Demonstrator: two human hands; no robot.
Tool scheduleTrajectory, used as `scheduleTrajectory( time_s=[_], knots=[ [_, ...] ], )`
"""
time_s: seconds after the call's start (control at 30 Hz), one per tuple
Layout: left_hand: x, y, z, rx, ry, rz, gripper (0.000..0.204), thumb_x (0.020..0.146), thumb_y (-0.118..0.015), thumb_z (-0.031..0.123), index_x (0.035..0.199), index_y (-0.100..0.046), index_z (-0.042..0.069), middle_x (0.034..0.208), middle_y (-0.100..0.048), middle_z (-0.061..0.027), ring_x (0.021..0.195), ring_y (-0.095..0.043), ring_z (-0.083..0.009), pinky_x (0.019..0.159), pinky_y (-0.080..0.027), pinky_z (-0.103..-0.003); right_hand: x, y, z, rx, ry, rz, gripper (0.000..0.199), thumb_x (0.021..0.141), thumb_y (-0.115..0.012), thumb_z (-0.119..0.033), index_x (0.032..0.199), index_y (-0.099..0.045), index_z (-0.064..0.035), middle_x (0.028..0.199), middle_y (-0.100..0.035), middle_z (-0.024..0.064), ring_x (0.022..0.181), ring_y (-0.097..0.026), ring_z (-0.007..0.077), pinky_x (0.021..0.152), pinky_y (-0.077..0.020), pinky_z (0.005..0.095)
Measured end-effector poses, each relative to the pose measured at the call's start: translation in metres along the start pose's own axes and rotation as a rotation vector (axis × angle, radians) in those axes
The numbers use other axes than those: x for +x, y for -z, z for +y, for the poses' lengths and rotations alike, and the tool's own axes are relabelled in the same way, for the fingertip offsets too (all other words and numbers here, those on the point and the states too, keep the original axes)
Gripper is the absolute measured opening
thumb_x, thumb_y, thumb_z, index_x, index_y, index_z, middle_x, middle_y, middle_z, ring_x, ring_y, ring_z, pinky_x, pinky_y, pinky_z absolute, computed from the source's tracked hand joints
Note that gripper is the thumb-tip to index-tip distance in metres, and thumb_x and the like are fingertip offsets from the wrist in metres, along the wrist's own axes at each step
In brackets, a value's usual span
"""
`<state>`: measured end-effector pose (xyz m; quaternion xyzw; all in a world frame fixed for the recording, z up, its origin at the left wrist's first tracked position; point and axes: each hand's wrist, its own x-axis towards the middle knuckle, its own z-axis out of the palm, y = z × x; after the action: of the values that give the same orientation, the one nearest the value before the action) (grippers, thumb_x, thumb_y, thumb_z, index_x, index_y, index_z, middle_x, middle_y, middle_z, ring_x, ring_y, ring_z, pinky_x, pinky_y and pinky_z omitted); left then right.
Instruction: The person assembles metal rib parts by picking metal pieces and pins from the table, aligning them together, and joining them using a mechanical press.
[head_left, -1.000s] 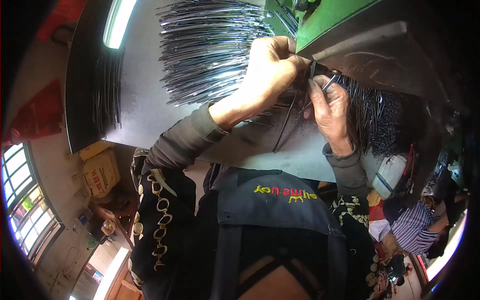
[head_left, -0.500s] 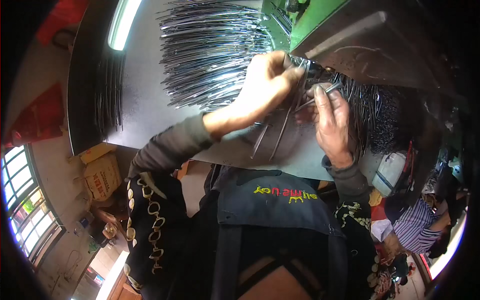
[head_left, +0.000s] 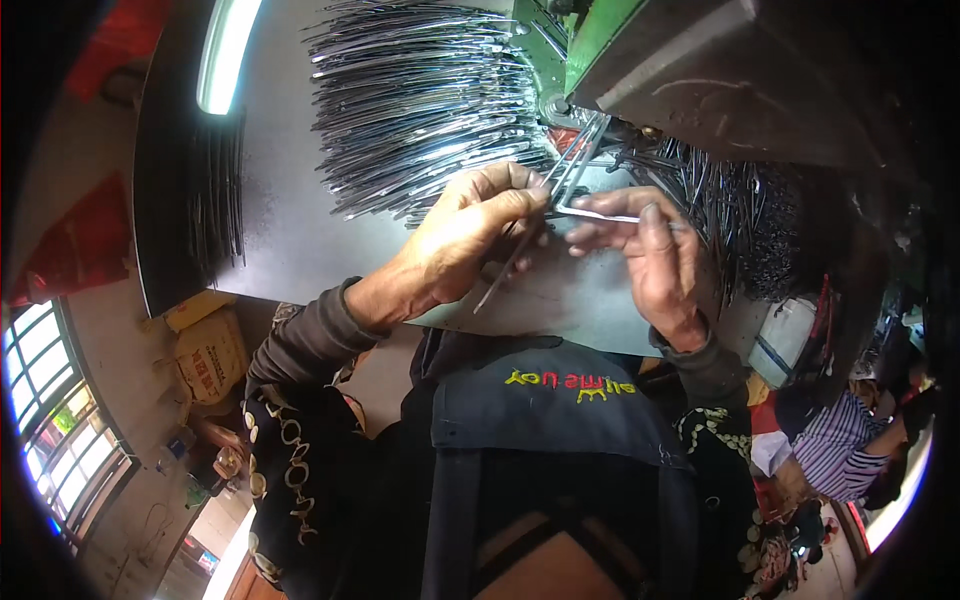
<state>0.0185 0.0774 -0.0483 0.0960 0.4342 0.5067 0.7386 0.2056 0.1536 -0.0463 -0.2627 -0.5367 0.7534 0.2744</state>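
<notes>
A long white fluorescent tube lamp [head_left: 225, 52] at eleven o'clock burns out to pure glare. Its light glints along the fanned pile of thin shiny metal rods [head_left: 430, 100] at twelve o'clock. A barred window [head_left: 45, 400] at eight o'clock glows bright. Fisheye bending curves the edges, and black vignette fills the corners; the centre stays sharp.

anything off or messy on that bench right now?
Nothing damaged that shows. The shiny rod stack on the grey bench lies fanned but orderly; the dark rods by the green machine are tangled. Both hands hold a thin metal piece.
</notes>
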Motion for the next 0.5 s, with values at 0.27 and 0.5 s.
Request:
scheduleTrajectory(
  time_s=[0.27,0.5],
  knots=[
    [0.000,0.012,0.016,0.197,0.112,-0.011,0.012,0.088,-0.057,0.015,0.080,-0.056,0.006,0.066,-0.057,-0.0016,0.053,-0.050,-0.0072,0.046,-0.038,-0.019,0.012,0.005,0.011,0.187,-0.153,0.012,0.034,0.098,-0.034,-0.022,0.108,-0.051,0.0054,0.101,-0.060,0.0169,0.087,-0.064,0.0246,0.077,-0.0539,0.0356],
    [0.000,0.017,0.028,0.305,0.046,-0.003,0.017,0.089,-0.055,0.016,0.080,-0.058,0.002,0.063,-0.061,-0.0056,0.044,-0.049,-0.0083,0.041,-0.038,-0.021,0.043,0.009,0.023,0.530,-0.280,-0.042,0.028,0.097,-0.040,-0.020,0.107,-0.054,0.0013,0.100,-0.062,0.0166,0.089,-0.064,0.0277,0.079,-0.0537,0.0416]
  ],
)
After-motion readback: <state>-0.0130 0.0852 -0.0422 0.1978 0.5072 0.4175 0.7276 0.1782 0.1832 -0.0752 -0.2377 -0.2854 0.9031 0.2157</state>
